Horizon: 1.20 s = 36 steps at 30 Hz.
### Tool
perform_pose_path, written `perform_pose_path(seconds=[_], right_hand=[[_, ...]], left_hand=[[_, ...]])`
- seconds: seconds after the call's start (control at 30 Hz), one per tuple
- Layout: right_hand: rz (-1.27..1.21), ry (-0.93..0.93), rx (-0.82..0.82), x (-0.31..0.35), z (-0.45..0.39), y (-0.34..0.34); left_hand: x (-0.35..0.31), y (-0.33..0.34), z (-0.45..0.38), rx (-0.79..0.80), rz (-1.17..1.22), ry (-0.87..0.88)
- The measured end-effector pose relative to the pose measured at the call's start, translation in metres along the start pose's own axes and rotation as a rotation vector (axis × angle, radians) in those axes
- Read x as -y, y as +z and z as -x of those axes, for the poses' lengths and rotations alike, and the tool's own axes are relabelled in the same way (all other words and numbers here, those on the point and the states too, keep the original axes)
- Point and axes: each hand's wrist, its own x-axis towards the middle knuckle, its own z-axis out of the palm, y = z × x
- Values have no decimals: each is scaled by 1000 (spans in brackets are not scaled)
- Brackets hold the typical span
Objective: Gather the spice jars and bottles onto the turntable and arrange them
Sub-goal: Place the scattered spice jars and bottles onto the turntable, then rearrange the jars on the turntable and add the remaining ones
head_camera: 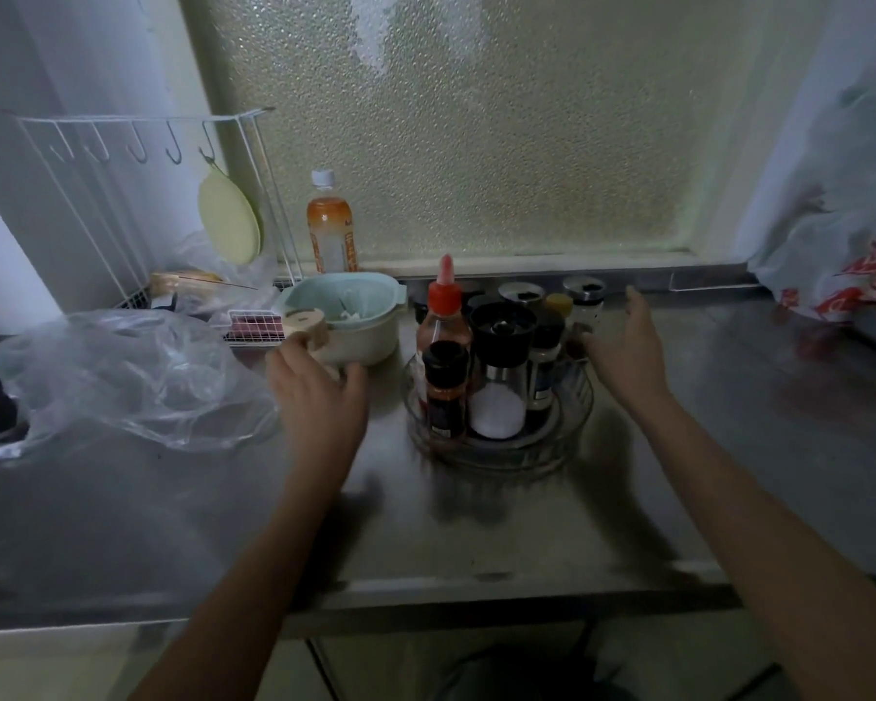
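A clear round turntable [572, 422] stands on the steel counter and carries a salt grinder with a black top [499, 376], a small dark spice jar [445, 392], a red-capped sauce bottle [443, 316] and another dark-capped jar [544, 361]. Behind it stand several small jars [582, 301]. My left hand [319, 397] hovers left of the turntable, fingers apart, beside a jar with a wooden lid [307, 328]. My right hand [623, 346] is at the turntable's right rim, fingers spread; whether it touches a jar I cannot tell.
A pale green bowl [375, 301] sits left of the turntable. An orange drink bottle [331, 230] stands by the frosted window. Crumpled clear plastic [122, 376] lies at left, a white wire rack [137, 194] behind it, and a white-and-red bag [840, 275] at right.
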Motion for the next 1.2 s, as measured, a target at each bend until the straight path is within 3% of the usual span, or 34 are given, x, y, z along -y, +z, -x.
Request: perform_pose_path(seconds=[0.13,0.37,0.47,0.6,0.73,0.83,0.97,1.1,1.2], right_hand=[[-110,100,112,-13,-44,27],[-75,99,9,-24,-50,38],[-80,58,-87,-17,-31,26],[-258,16,-350,-6,11,-2],[-347,-52,-423,7,56,-32],[-427,-97,-347,15,77,-36],[-283,-211,-229,23,89,-24],[-132,-254,-75,18,91,-15],[-97,-255,5,11,94,-9]], left_hand=[[19,15,-24,23,-96,-132],[45,21,-30,160,-115,-303],[34,13,-25,65,-85,-220],[3,-6,-8,-103,163,-38],[-35,-27,26,-128,277,103],[-59,-29,57,-49,322,214],[-84,-20,76,130,383,170],[-91,-6,85,272,242,179],[-88,4,89,274,142,129]])
